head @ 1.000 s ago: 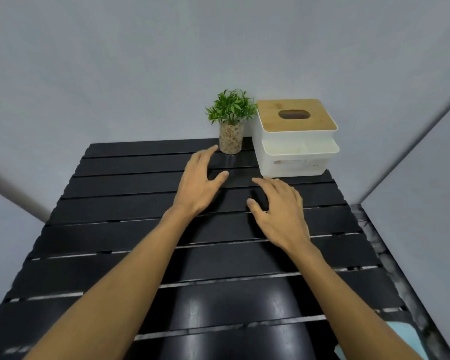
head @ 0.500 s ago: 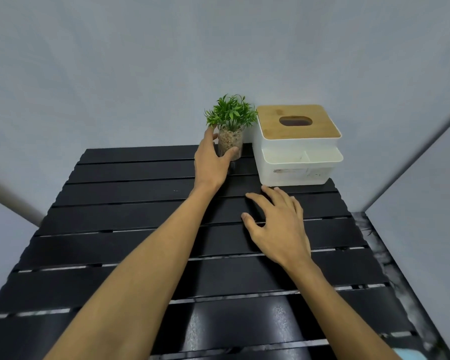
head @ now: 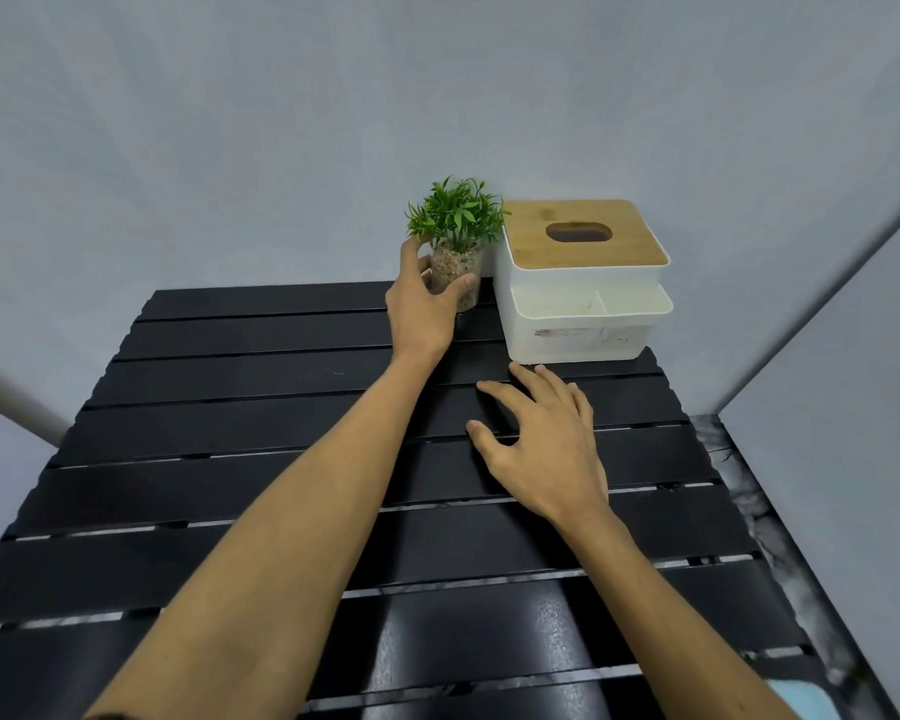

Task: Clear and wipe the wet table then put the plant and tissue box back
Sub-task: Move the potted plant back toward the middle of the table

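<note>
A small green plant (head: 455, 215) in a clear glass of pebbles stands at the far edge of the black slatted table (head: 219, 423). My left hand (head: 422, 309) is wrapped around the glass, thumb in front and fingers behind. Right beside the plant sits a white tissue box (head: 583, 309) with a wooden lid and a front tray. My right hand (head: 541, 439) hovers over the slats just in front of the box, fingers spread, holding nothing.
Grey walls close in behind and on the right. A marbled floor strip (head: 749, 491) runs along the table's right side. A pale blue thing (head: 796, 701) shows at the bottom right corner. A light bar (head: 17, 402) crosses at the far left.
My left hand reached forward from the table's middle to the plant and closed around its glass. My right hand crept a little toward the tissue box.
</note>
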A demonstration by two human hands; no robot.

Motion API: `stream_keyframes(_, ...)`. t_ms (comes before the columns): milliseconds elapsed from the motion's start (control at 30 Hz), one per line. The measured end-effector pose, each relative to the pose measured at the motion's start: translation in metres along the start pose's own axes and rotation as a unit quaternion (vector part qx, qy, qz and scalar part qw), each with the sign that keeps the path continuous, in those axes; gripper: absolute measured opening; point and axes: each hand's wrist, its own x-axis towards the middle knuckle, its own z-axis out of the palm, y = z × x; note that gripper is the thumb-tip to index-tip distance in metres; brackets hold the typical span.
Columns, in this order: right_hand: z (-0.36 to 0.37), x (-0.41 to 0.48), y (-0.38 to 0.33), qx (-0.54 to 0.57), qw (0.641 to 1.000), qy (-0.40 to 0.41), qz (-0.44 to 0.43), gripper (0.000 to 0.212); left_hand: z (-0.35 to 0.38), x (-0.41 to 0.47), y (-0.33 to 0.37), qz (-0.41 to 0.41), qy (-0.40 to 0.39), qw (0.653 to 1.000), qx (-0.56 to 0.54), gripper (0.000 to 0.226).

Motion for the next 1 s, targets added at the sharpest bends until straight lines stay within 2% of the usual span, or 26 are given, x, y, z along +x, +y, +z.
stream_keyframes(367, 0.000, -0.001, 0.000, -0.012, 1.000, -0.004, -0.006, 0.048, -0.053, -0.031, -0.001, 0.006, 0.016, 0.999, 0.028, 0.063)
stream_keyframes(633, -0.005, -0.014, -0.010, -0.043, 0.998, -0.048, -0.026, 0.048, -0.112, -0.084, 0.001, -0.004, 0.044, 0.999, 0.018, 0.066)
stream_keyframes(1000, -0.005, -0.066, -0.037, -0.009, 0.998, -0.057, -0.012, 0.045, -0.165, -0.136, 0.001, -0.025, 0.074, 0.997, -0.009, 0.063)
